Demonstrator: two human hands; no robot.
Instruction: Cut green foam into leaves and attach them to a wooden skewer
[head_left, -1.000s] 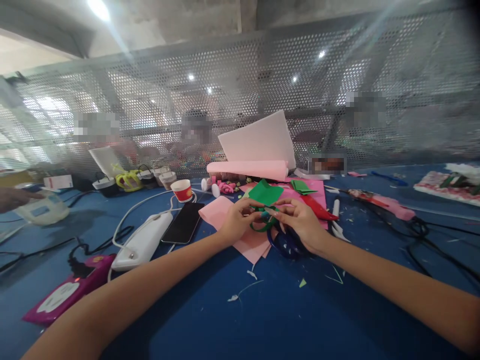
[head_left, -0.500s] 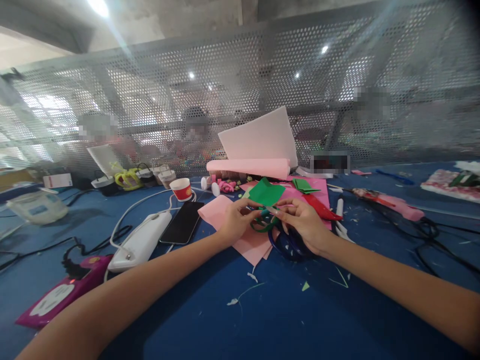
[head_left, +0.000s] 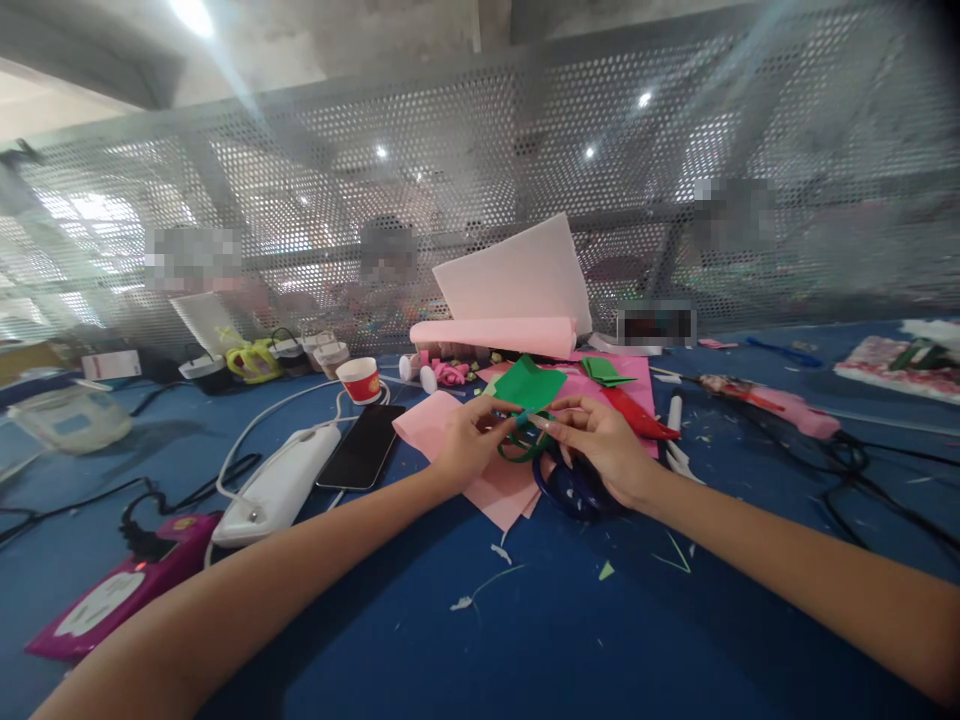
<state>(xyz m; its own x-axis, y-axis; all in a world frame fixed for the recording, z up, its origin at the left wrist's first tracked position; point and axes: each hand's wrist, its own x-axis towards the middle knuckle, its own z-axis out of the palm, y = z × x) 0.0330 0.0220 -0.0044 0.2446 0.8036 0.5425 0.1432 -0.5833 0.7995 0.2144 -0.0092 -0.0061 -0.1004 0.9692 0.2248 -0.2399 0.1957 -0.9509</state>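
Observation:
My left hand (head_left: 466,440) and my right hand (head_left: 600,445) meet over the blue table (head_left: 525,640), both pinching a curled green strip (head_left: 521,447) between their fingertips. The strip bends down in a loop between the two hands. Under the hands lie pink sheets (head_left: 431,420) and dark blue scissors (head_left: 566,487). A green sheet (head_left: 531,385) lies just beyond my fingers.
A black phone (head_left: 363,447), a white device with a cable (head_left: 277,487) and a magenta box (head_left: 112,600) lie to the left. A red paper cup (head_left: 362,380), a pink roll (head_left: 495,337), a white board (head_left: 517,275), cables and paper scraps surround the work. A perforated metal screen (head_left: 675,180) backs the table.
Both hands stay pinched on the green strip, with only small finger movements. A person's hand at the far left edge has gone from view.

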